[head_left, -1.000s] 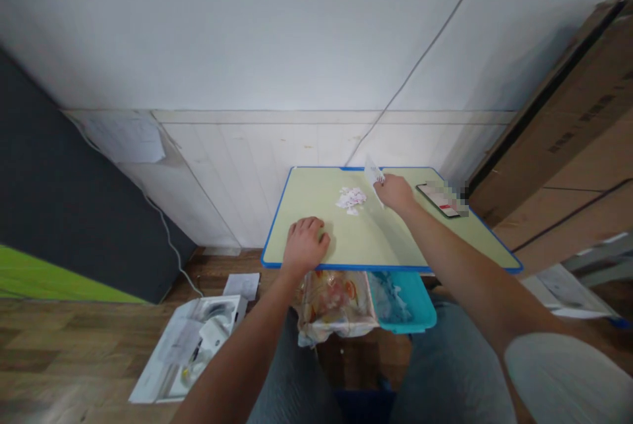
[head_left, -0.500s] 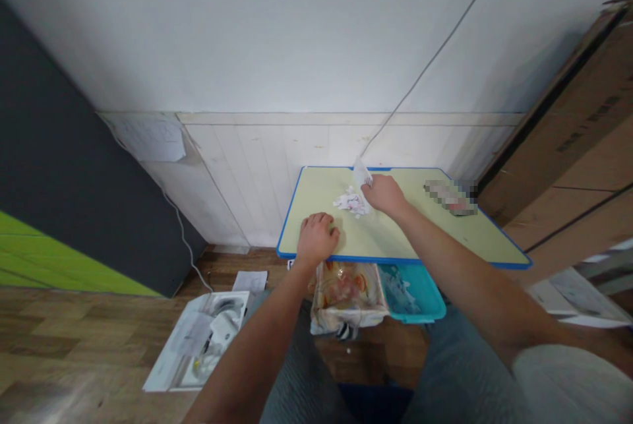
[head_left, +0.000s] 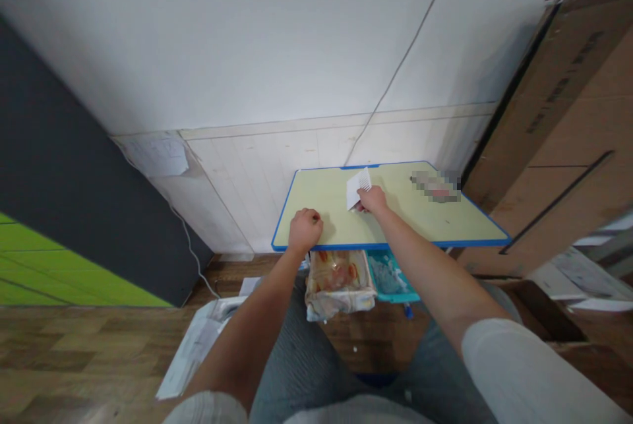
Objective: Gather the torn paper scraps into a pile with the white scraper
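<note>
My right hand (head_left: 372, 200) is closed on a stiff white card (head_left: 355, 190) with a row of dark stripes along its right side. It holds the card tilted, low over the middle of the pale yellow tabletop (head_left: 395, 226). Behind the card the tabletop is hidden, and no paper scraps show there. Near the front left edge of the table, my left hand (head_left: 305, 230) rests with its fingers curled in. A small dark spot shows at its fingertips, too small to name.
Under the table's front edge hang a lined basket (head_left: 341, 308) and a turquoise bin (head_left: 395, 297) with pale bits inside. A blurred-out item (head_left: 438, 186) lies at the table's right. Large cardboard boxes (head_left: 554, 127) lean on the right; a white box (head_left: 192, 345) sits on the floor, left.
My right hand has drawn the card nearer and turned its broad face toward me. The pile of white scraps seen before is out of sight. My left hand's fingers have curled in more.
</note>
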Demonstrator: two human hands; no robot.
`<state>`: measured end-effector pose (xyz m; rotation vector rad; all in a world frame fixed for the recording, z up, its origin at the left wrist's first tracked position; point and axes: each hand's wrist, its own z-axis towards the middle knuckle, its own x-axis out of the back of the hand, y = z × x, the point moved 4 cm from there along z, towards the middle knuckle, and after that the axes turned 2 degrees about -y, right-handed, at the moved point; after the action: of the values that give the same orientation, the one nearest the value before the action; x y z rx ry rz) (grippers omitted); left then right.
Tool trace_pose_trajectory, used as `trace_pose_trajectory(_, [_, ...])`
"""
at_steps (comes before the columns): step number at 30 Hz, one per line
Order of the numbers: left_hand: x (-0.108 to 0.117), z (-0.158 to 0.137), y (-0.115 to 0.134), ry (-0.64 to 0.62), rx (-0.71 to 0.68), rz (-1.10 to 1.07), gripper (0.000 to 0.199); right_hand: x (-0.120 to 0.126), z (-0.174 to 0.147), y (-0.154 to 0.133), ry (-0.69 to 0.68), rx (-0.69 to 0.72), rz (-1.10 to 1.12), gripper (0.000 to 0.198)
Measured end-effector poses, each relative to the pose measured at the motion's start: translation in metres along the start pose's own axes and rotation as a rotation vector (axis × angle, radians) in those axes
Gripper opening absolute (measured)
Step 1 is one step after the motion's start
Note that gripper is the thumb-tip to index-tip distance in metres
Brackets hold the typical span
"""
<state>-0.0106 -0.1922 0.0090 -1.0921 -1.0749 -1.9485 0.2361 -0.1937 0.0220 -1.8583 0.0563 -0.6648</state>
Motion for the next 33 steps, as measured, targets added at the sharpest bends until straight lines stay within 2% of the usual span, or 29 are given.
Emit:
trace_pose_trajectory(6, [0.000, -0.002, -0.006, -0.001, 0.001, 0.004, 0.019, 0.044, -0.008, -0.004, 0.072, 0.039, 0.250, 0.047])
trace_pose_trajectory(10, [-0.003, 0.013, -0.014, -0.047, 0.059, -0.068, 0.019, 0.052, -0.011, -0.008, 0.034, 0.105, 0.433, 0.039])
trace_pose_trajectory(12, [-0.005, 0.030, -0.012, -0.065, 0.066, -0.103, 0.020, 0.050, -0.013, -0.005, -0.011, 0.130, 0.494, 0.031])
trace_pose_trajectory(15, [-0.011, 0.067, -0.003, -0.018, 0.034, -0.109, 0.021, 0.054, -0.015, 0.006, -0.079, 0.157, 0.543, 0.037])
trace_pose_trajectory(19, [-0.028, 0.123, 0.007, -0.005, 0.028, -0.146, 0.021, 0.085, -0.005, 0.014, -0.146, 0.204, 0.550, 0.046])
trace_pose_trajectory(21, [-0.037, 0.146, 0.007, 0.004, 0.027, -0.151, 0.021, 0.101, 0.006, 0.008, -0.269, 0.288, 0.504, 0.044])
trace_pose_trajectory(25, [-0.045, 0.170, 0.004, 0.027, -0.011, -0.193, 0.019, 0.115, 0.031, -0.002, -0.449, 0.284, 0.429, 0.029])
trace_pose_trajectory(27, [-0.041, 0.169, 0.007, 0.036, -0.049, -0.297, 0.014, 0.117, 0.038, -0.004, -0.446, 0.313, 0.429, 0.023])
trace_pose_trajectory(29, [-0.032, 0.162, 0.014, 0.047, -0.082, -0.487, 0.017, 0.118, 0.037, -0.001, -0.380, 0.368, 0.441, 0.020])
trace_pose_trajectory(31, [-0.025, 0.153, 0.027, -0.048, -0.113, -0.785, 0.036, 0.117, 0.030, 0.003, -0.339, 0.405, 0.406, 0.019])
trace_pose_trajectory(33, [-0.019, 0.144, 0.042, -0.155, -0.143, -0.995, 0.046, 0.114, 0.018, 0.005, -0.335, 0.427, 0.352, 0.018])
